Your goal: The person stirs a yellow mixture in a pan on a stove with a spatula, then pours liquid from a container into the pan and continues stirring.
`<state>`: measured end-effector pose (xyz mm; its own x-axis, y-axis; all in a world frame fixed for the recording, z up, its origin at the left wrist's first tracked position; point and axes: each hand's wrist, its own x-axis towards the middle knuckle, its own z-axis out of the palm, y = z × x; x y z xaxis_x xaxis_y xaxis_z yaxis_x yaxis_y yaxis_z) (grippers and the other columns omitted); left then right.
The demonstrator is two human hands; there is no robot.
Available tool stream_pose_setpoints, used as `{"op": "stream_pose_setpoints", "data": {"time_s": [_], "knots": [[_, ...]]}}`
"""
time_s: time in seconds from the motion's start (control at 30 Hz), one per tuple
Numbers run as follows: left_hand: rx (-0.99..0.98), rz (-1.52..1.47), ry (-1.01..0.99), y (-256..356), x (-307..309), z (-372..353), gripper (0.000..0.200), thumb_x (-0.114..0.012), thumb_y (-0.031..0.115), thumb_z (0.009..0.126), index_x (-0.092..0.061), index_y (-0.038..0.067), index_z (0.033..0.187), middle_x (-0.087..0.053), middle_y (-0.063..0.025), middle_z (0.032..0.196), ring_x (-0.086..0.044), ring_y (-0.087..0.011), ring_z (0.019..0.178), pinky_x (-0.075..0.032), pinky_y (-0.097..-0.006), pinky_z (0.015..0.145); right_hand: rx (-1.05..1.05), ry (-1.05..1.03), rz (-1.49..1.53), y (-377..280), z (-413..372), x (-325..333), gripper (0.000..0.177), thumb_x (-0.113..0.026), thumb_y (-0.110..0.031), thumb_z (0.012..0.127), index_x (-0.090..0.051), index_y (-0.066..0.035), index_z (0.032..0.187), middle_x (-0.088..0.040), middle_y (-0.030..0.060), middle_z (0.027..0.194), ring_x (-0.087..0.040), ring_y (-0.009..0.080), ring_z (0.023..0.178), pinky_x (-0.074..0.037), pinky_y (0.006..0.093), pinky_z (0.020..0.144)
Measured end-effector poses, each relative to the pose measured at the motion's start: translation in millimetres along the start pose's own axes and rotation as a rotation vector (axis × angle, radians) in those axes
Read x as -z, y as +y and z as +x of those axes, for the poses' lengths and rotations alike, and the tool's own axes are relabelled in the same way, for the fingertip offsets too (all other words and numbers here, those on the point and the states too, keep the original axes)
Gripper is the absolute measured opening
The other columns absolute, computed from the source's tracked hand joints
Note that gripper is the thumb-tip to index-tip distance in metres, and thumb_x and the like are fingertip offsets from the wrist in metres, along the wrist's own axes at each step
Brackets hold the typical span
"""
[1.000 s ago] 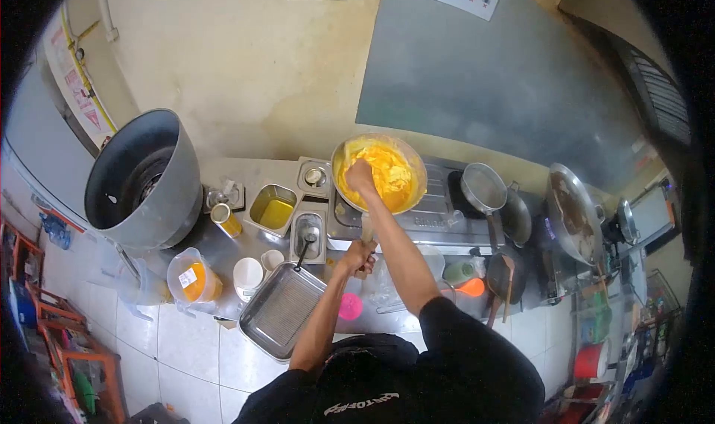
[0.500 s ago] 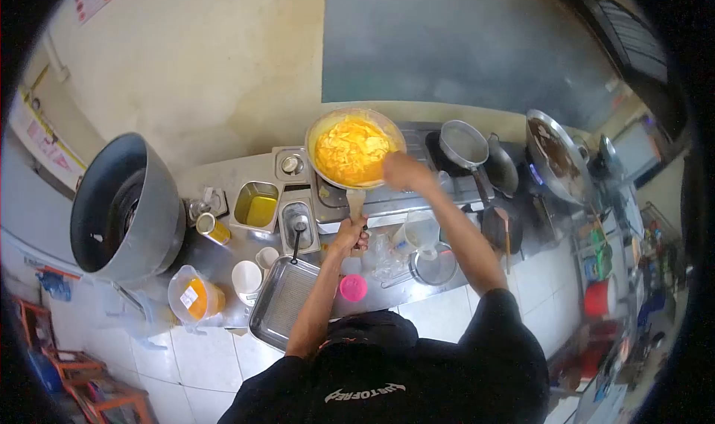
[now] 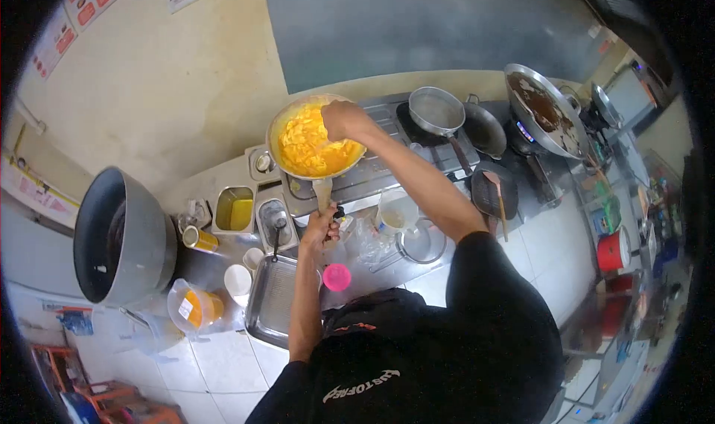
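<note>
Both hands are busy: our left hand [image 3: 320,227] clenches the handle of the frying pan [image 3: 323,192] on the stove [image 3: 376,172]. Our right hand [image 3: 344,119] is curled shut over the scrambled egg [image 3: 304,147]; we cannot tell what it holds. We judge the egg mostly curdled, still glossy and not yet out of the pan.

Single head camera, high, looking steeply down at counter [image 3: 223,256].

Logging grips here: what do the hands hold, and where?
Left hand grips the frying pan by its handle end. Right hand is over the pan's yellow food; whether it holds anything cannot be told.
</note>
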<state>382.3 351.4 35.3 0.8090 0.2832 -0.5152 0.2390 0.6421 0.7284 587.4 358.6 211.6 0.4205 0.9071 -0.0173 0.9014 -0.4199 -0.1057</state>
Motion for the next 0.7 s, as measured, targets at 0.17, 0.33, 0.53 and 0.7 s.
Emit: {"op": "stream_pose_setpoints", "data": {"time_s": [0.17,0.33,0.53,0.7], "knots": [[-0.036,0.108,0.099,-5,-5,-1,0.039,-0.058,0.044,0.084,-0.049,0.008,0.091,-0.033,0.0045,0.054,-0.029,-0.0057,0.040,-0.030,-0.0235,0.039,0.060,-0.050,-0.192,-18,-38,-71,0.015,-0.060,-0.009,0.072,-0.069,-0.006,0.083,-0.067,0.0117,0.082,-0.066,0.0252,0.080,-0.052,0.0363,0.062],[-0.020,0.052,0.109,-3,-2,3,0.039,-0.061,0.040,0.084,-0.048,0.004,0.089,-0.037,0.0017,0.053,-0.036,-0.0093,0.040,-0.034,-0.0262,0.039,-0.141,-0.183,-0.425,-2,-3,-123,0.014,-0.058,-0.010,0.074,-0.070,-0.010,0.082,-0.067,0.0030,0.078,-0.065,0.0202,0.078,-0.050,0.0316,0.055],[0.025,0.100,0.135,0,-9,-3,0.041,-0.061,0.041,0.083,-0.048,0.003,0.086,-0.033,0.0030,0.054,-0.031,-0.0077,0.040,-0.031,-0.0239,0.038,0.350,0.147,-0.717,33,62,-160,0.013,-0.056,-0.016,0.072,-0.067,-0.011,0.067,-0.065,0.0070,0.067,-0.064,0.0218,0.064,-0.046,0.0338,0.048],[-0.024,0.060,0.133,-2,-8,1,0.038,-0.058,0.039,0.086,-0.045,0.004,0.081,-0.038,0.0007,0.054,-0.038,-0.0097,0.041,-0.036,-0.0273,0.037,0.422,0.331,-0.288,77,73,-84,0.012,-0.056,-0.010,0.070,-0.065,-0.003,0.072,-0.062,0.0170,0.072,-0.061,0.0308,0.067,-0.049,0.0410,0.059]]}}
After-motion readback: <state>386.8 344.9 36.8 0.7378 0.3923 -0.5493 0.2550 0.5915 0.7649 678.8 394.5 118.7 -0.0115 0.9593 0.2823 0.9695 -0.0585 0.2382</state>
